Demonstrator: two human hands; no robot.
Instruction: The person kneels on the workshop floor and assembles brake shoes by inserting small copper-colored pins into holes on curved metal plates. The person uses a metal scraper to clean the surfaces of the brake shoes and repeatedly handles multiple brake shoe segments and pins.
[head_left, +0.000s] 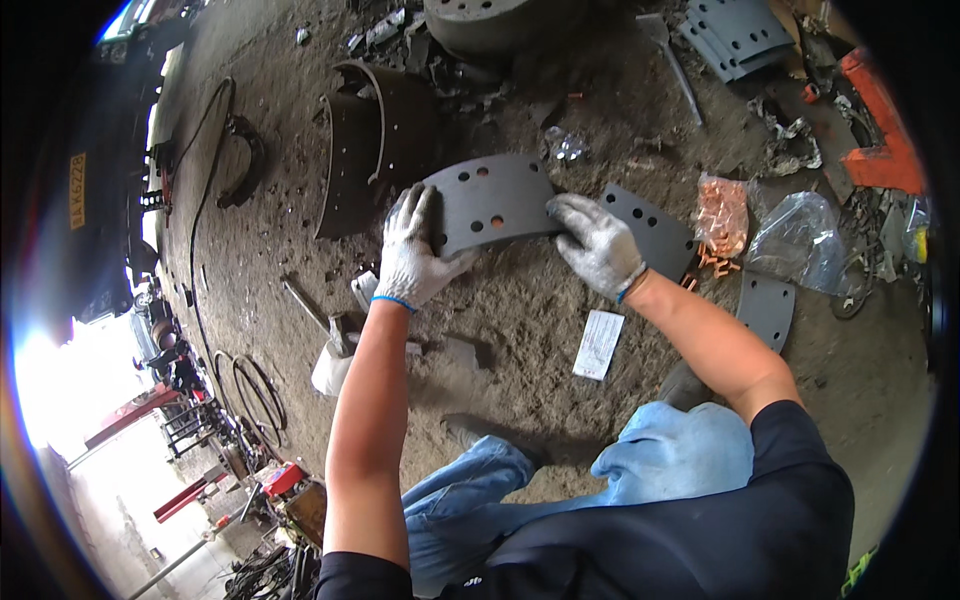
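A dark grey, curved brake lining (pixel 490 200) with round holes lies between my hands. Copper-coloured spots show in a few of its holes. My left hand (pixel 410 255), in a white knitted glove with a blue cuff, grips the left end, thumb along the near edge. My right hand (pixel 597 245), gloved likewise, has its fingers closed on the right end. Just right of it, a second brake lining (pixel 655 238) lies on the ground. Beyond that are a clear bag of copper rivets (pixel 722 212) and several loose rivets (pixel 720 264).
Curved metal brake shoes (pixel 350 160) stand beyond my left hand, and a round drum (pixel 500 25) sits farther off. Stacked linings (pixel 735 40) lie far right, near an orange metal frame (pixel 885 130). A paper slip (pixel 598 345) and a hammer-like tool (pixel 308 305) lie nearer me.
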